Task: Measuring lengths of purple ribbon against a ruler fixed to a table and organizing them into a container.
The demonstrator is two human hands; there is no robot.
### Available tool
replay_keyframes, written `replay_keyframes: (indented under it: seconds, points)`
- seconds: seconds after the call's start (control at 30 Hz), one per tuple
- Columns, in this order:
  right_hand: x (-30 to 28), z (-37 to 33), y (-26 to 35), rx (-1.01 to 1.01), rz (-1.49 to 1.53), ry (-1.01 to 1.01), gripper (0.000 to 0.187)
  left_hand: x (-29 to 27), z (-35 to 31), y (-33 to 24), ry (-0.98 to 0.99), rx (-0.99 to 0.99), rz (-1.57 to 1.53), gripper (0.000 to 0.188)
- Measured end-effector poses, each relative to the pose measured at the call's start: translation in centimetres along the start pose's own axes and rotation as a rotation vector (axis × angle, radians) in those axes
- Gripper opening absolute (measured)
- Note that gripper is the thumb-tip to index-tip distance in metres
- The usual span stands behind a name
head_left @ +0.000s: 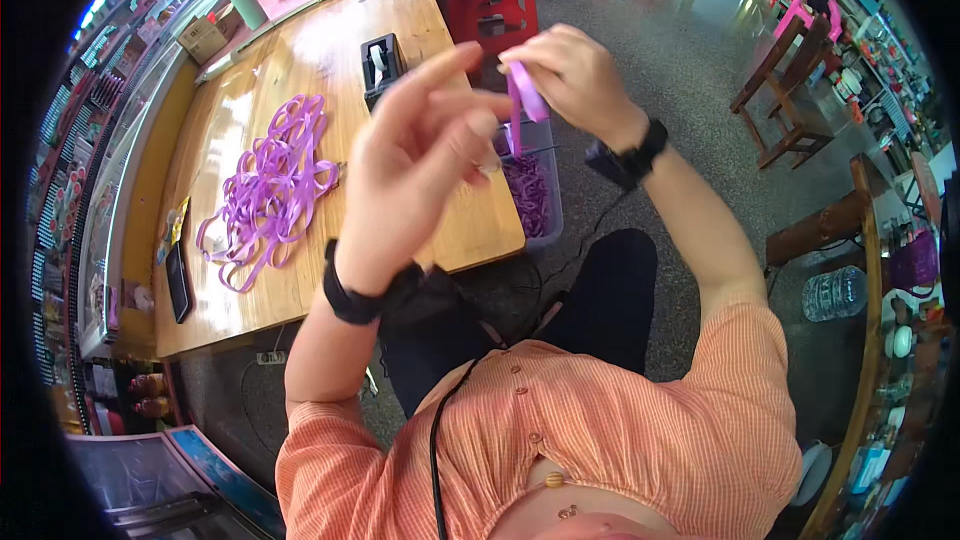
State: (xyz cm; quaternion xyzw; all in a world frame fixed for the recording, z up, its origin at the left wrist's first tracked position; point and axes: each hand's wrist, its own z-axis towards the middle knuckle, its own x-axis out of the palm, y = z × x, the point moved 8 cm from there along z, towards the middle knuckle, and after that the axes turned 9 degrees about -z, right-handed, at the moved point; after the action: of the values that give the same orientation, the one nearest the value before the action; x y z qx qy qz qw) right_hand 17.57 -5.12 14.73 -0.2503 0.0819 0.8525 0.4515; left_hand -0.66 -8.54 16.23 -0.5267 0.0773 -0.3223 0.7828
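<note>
My right hand (575, 75) is raised beyond the table's right edge, closed on a looped purple ribbon (530, 98). A strip of that ribbon hangs down from the fingers. My left hand (405, 165) is held over the table beside it, with thumb and fingers spread apart. Its fingertips point toward the ribbon; whether they touch it I cannot tell. On the wooden table (440, 235), to the left of my left hand, lies a loose tangled heap of purple ribbon (268, 190). Below the hands, a clear plastic bin (556, 215) contains many purple ribbon pieces (526, 195).
A black tape dispenser (381, 65) stands behind my left hand. A dark phone (178, 280) lies at the table's left edge. Beyond are a green bottle (243, 2), a cardboard box (203, 40) and a red stool (490, 15) with a seated person. A wooden chair (785, 105) stands right.
</note>
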Motion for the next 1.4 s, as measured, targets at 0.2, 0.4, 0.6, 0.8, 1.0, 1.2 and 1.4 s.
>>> replay_keyframes:
  seconds: [0.2,0.4,0.6,0.8,1.0,1.2,1.4]
  points:
    - [11.3,-2.2,-6.8,0.229,0.15,0.374,0.018,-3.7,5.7,4.5,-0.021,-0.101,0.195,0.031]
    - [16.4,-7.6,-9.3,0.593,0.468,0.609,0.022,-4.6,7.1,8.3,0.08,-0.137,0.458,0.025]
    - [19.2,-15.7,-8.2,0.969,0.739,0.919,0.026,-3.9,7.6,12.1,0.28,-0.106,0.853,0.02]
    - [16.9,-21.1,-2.2,1.351,1.136,0.926,0.025,-3.3,8.0,16.4,0.407,0.003,1.206,0.022]
    - [15.2,-24.1,-0.6,1.373,0.856,0.949,0.041,-4.0,8.1,16.9,0.359,0.021,1.161,0.023]
    - [13.5,-20.2,-0.5,1.173,0.908,0.598,0.025,-4.5,8.2,17.3,0.373,-0.152,1.125,0.023]
    - [14.0,-19.0,-0.3,1.091,0.684,0.463,0.028,-4.2,8.0,17.0,0.357,-0.093,1.149,0.024]
